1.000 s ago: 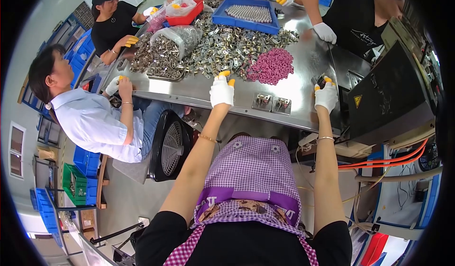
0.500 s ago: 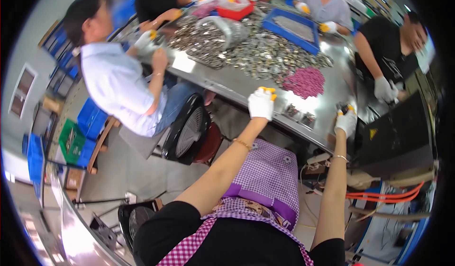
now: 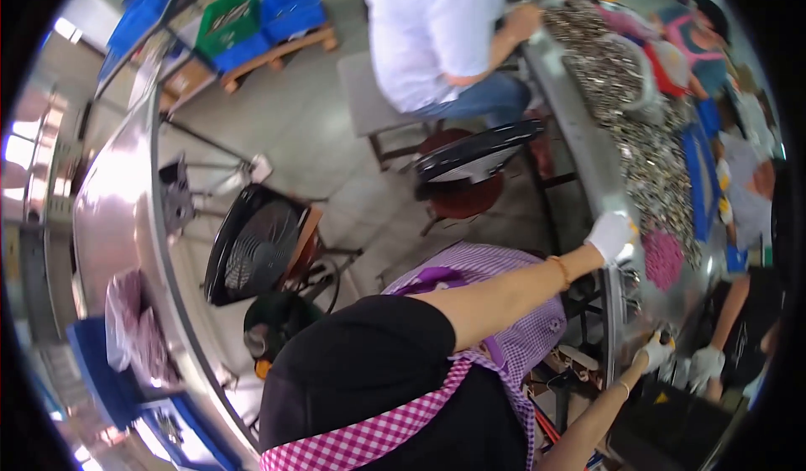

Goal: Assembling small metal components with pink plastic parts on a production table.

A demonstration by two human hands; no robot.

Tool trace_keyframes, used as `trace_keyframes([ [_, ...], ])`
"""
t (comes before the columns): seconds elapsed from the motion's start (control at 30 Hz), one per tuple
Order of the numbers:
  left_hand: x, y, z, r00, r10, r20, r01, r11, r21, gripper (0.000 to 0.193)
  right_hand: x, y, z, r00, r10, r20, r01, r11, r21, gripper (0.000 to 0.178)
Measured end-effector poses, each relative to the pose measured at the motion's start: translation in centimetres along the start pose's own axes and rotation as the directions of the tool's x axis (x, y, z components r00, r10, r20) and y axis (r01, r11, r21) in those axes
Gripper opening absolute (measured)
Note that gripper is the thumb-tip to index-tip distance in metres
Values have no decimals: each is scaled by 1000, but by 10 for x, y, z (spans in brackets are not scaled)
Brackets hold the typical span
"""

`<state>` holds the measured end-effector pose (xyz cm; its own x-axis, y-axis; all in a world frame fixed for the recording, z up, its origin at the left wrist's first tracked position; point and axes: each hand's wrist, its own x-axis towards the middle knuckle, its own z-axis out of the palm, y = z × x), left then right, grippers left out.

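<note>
My left hand (image 3: 611, 236), in a white glove with yellow fingertips, is at the near edge of the metal table (image 3: 579, 139). Its fingers look curled; whatever they may hold is hidden. Just beyond it lies a heap of pink small pieces (image 3: 663, 259). Further to the right, my right hand (image 3: 655, 353), gloved the same way, is closed around a small dark object (image 3: 666, 337) whose kind I cannot make out. A few shiny metal pieces (image 3: 631, 290) sit on the table between my hands.
A large heap of small metal parts (image 3: 651, 156) covers the table, beside a blue tray (image 3: 697, 181). Co-workers sit around it, one in a white shirt (image 3: 432, 30). Black fans (image 3: 260, 240) stand behind me. A dark machine box (image 3: 672, 425) is near my right hand.
My view has swung left, bringing the fans and the metal bench behind me further into sight. The table now appears at the right. Both hands stay by the table edge.
</note>
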<state>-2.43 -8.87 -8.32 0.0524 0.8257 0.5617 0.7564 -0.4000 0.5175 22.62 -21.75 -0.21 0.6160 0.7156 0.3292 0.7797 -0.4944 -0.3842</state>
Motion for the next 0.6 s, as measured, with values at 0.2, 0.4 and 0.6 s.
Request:
trace_keyframes([
  [0.2,-9,43,-15,993,89,73,-73,978,-193,12,4,10,-17,985,169,-39,-172,982,-80,38],
  [0.4,-10,43,4,985,-48,163,87,967,-240,11,31,16,6,987,132,-97,-136,990,-44,38],
  [0.6,-6,41,-1,980,-65,191,121,946,-301,11,105,77,38,955,218,-203,-253,952,-171,44],
])
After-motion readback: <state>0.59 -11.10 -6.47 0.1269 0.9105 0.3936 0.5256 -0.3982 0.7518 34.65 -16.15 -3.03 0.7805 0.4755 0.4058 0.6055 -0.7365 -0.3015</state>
